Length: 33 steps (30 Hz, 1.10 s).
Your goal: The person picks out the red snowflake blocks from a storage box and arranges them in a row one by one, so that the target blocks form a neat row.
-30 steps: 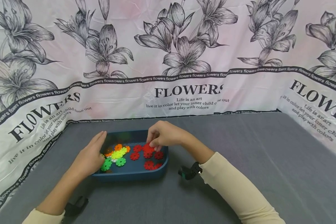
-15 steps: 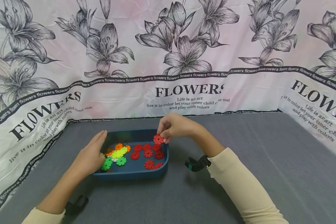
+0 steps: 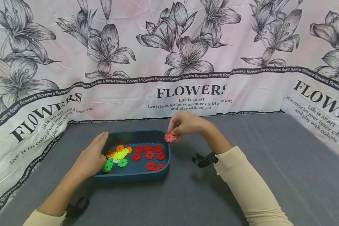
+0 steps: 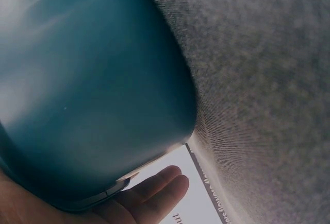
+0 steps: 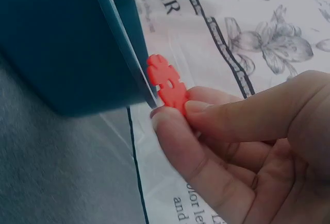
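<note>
Between thumb and fingertips, my right hand (image 3: pixel 185 124) pinches a red notched plastic disc (image 3: pixel 169 137). In the head view the disc overlaps the right rim of the blue tray (image 3: pixel 130 178). The right wrist view has the disc (image 5: pixel 167 82) beside the tray's edge (image 5: pixel 117 28), seen at a slant. Several red discs (image 3: pixel 149 155) lie flat in the tray's right part. Green discs (image 3: pixel 122 162), yellow discs (image 3: pixel 119 155) and orange discs (image 3: pixel 120 148) are grouped at its left. My left hand (image 3: pixel 91 158) rests on the tray's left rim, fingers (image 4: pixel 162 195) stretched out along it.
The tray stands on a grey cloth-covered table (image 3: pixel 243 150). Behind and beside it hangs a white flower-printed curtain (image 3: pixel 115 103). Black bands are strapped at both wrists, the right band (image 3: pixel 204 160) hanging over the table.
My right hand has lifted a red disc up from the tray's right part and carried it right to the rim. The left hand and tray have stayed in place.
</note>
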### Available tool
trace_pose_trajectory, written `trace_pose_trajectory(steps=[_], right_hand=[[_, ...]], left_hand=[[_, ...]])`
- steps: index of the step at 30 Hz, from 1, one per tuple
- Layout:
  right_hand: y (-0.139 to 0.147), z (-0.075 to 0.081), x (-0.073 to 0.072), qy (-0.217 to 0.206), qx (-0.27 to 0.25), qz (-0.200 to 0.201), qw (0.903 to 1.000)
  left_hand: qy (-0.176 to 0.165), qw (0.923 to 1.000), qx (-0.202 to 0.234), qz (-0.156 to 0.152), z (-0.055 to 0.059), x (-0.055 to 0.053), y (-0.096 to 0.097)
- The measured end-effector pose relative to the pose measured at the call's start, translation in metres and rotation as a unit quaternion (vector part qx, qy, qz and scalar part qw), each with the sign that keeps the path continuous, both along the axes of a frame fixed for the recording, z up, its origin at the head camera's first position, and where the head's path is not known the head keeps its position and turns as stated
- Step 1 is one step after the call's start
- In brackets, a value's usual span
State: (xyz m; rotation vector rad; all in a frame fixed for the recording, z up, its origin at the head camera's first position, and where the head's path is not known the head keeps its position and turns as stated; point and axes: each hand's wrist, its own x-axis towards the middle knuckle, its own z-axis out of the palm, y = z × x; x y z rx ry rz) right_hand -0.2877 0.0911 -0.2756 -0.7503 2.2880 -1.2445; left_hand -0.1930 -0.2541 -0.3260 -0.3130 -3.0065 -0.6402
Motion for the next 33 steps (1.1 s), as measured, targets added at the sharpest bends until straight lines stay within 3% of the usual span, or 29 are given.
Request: trace_pose_trajectory(steps=[8,21,33], right_hand=[[0.011,-0.005,-0.005,0.007,0.032,-0.015,0.9994],[0.009,-0.034,-0.021,-0.029,0.115,-0.017,0.9927],[0.001,-0.041,-0.02,-0.034,0.128,-0.02,0.991]], left_hand=[[0.0,1.0,-0.003,0.0,-0.001,-0.002,0.0],[0.0,1.0,-0.002,0.003,-0.002,-0.002,-0.001],[-0.003,1.0,-0.006,0.003,0.0,-0.002,-0.001]])
